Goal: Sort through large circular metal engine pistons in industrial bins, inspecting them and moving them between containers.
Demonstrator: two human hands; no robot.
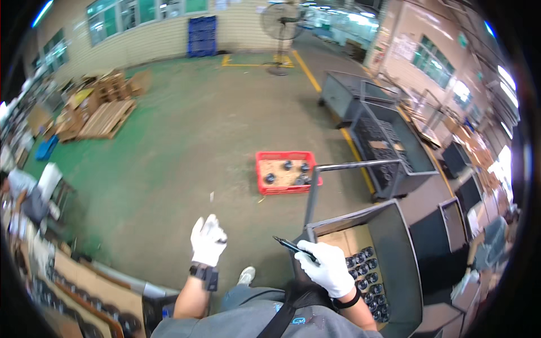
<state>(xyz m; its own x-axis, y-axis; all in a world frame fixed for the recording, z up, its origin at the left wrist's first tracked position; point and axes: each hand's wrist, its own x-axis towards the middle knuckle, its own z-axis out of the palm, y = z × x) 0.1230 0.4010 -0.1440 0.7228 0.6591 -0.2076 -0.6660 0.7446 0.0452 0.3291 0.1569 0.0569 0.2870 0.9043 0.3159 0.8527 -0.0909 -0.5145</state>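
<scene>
**A:** Right hand (329,267), white glove, pinched shut round a thin dark tool (290,245) — pen or blade, too small to tell. Tool held over the near corner of the grey cart (403,253), tip pointing left, out past the cart wall.

**B:** Left hand (207,239)?

**A:** Gloved too, raised over bare green floor (169,146), well apart from the cart. Fingers loosely curled, maybe something small and dark at the thumb, can't tell for sure. Black wrist strap below the glove.

**B:** Inside the cart?

**A:** Cardboard liner, rows of round dark parts (366,276) packed along the near side. Further out, red crate (286,172) on the floor with a few of the same parts, just left of the cart's handle bar. More grey carts (389,152) beyond, pallets (107,115) far left, fan (282,25) at the back.

**B:** Risks?

**A:** Guessing here: thin tool, smooth glove, light pinch — could slip and drop among the parts or onto the floor by the shoe (246,275). If a blade, could nick the liner or the other glove once hands come together. Also red crate sitting right in the walking line, easy to kick.
</scene>
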